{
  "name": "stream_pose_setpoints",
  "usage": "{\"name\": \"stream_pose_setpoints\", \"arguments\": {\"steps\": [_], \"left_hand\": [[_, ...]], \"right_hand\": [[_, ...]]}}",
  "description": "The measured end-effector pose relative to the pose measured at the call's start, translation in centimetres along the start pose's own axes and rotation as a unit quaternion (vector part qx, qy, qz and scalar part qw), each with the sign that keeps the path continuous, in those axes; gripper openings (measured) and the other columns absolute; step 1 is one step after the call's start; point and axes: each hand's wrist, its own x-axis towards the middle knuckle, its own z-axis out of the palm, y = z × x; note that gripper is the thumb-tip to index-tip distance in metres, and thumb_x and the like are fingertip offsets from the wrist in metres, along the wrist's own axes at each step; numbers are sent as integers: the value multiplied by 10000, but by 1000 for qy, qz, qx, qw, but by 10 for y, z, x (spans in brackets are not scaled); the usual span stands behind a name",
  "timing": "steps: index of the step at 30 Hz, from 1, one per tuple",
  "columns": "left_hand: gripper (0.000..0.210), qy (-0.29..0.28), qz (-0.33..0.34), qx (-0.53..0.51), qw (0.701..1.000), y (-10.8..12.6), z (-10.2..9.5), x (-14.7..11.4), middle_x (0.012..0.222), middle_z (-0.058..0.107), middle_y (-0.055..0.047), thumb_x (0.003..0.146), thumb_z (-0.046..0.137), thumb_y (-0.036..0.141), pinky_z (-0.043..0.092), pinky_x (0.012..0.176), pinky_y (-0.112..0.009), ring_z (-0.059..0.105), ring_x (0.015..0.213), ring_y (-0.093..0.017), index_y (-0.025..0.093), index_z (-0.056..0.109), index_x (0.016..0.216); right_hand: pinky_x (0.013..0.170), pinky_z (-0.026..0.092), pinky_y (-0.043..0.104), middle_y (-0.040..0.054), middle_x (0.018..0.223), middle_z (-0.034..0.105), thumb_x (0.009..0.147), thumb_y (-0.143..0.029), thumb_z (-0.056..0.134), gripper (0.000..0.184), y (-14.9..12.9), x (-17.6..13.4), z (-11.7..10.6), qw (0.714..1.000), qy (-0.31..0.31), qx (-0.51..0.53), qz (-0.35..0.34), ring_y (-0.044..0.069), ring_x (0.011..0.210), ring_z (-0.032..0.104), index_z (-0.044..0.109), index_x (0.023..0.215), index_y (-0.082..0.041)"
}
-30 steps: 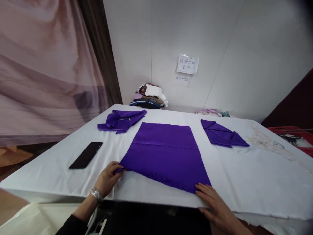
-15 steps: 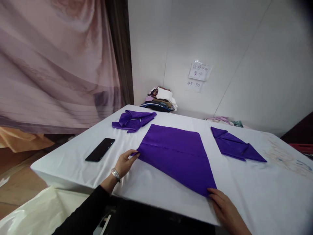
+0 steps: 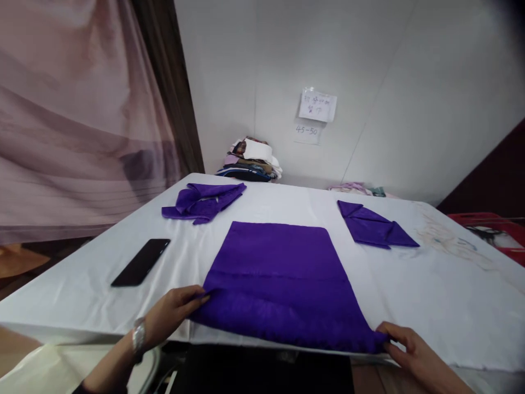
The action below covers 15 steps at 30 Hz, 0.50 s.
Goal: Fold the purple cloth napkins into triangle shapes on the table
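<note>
A purple cloth napkin (image 3: 279,262) lies spread on the white-covered table (image 3: 287,202), its near edge reaching the table's front edge. My left hand (image 3: 174,312), with a silver watch at the wrist, pinches the napkin's near left side between thumb and fingers. At the near right corner, my right hand (image 3: 406,347) is closed on the cloth in a pinch. The front part of the napkin bulges between the hands, while the far part lies flat. A crease runs across its middle.
A folded purple cloth (image 3: 371,225) lies at the right, a crumpled purple cloth (image 3: 203,201) at the back left. Near the left side lies a black phone (image 3: 140,262). Behind the table is a stack of fabrics (image 3: 252,158); a red crate (image 3: 484,221) stands far right.
The near edge of the napkin has been drawn toward me and straightened along the table's front. Both hands have come nearer, and the right hand is further right. The view has shifted.
</note>
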Motion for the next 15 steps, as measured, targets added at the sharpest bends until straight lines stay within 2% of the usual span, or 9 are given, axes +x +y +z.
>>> {"name": "stream_pose_setpoints", "arguments": {"steps": [3, 5, 7, 10, 13, 15], "left_hand": [[380, -95, 20, -17, 995, 8, -13, 12, 579, 585, 28, 706, 524, 579, 443, 547, -229, 507, 565, -141, 227, 657, 652], [389, -70, 30, -27, 997, 12, -18, 31, 592, 590, 24, 685, 543, 594, 449, 568, -236, 513, 587, -148, 223, 659, 672], [405, -17, 34, -50, 998, 15, -18, 55, 633, 617, 20, 645, 577, 608, 463, 610, -245, 540, 633, -161, 217, 667, 702], [456, 54, -1, -97, 994, 12, -9, 95, 676, 649, 10, 598, 605, 620, 479, 622, -263, 579, 676, -183, 199, 672, 760], [465, 82, -37, -100, 991, 2, 4, 134, 641, 642, 5, 602, 593, 607, 470, 562, -265, 588, 644, -188, 183, 663, 781], [422, 102, -44, -61, 992, -6, 11, 156, 628, 636, 7, 625, 564, 576, 456, 548, -258, 586, 636, -184, 185, 658, 753]], "right_hand": [[701, 483, 279, 9, 744, 653, 795, -361, 518, 193, -14, 10, -19, 999, 35, 29, 7, 189, 735, 598, 647, 781, -217], [711, 475, 279, 16, 771, 654, 786, -405, 541, 232, -16, 28, -30, 996, 75, 49, -3, 185, 752, 589, 651, 823, -204], [710, 466, 282, 15, 771, 648, 765, -424, 560, 256, -13, 54, -41, 991, 118, 66, -15, 180, 752, 580, 649, 820, -190], [694, 451, 292, 6, 735, 637, 697, -415, 607, 262, -6, 102, -50, 976, 192, 98, -11, 172, 715, 568, 640, 798, -176], [649, 446, 293, -2, 684, 630, 620, -397, 635, 281, 5, 151, -47, 955, 250, 160, -2, 168, 662, 564, 623, 786, -171], [621, 447, 290, -3, 661, 627, 596, -384, 627, 279, 13, 180, -39, 943, 271, 192, 6, 166, 636, 563, 611, 775, -171]]}}
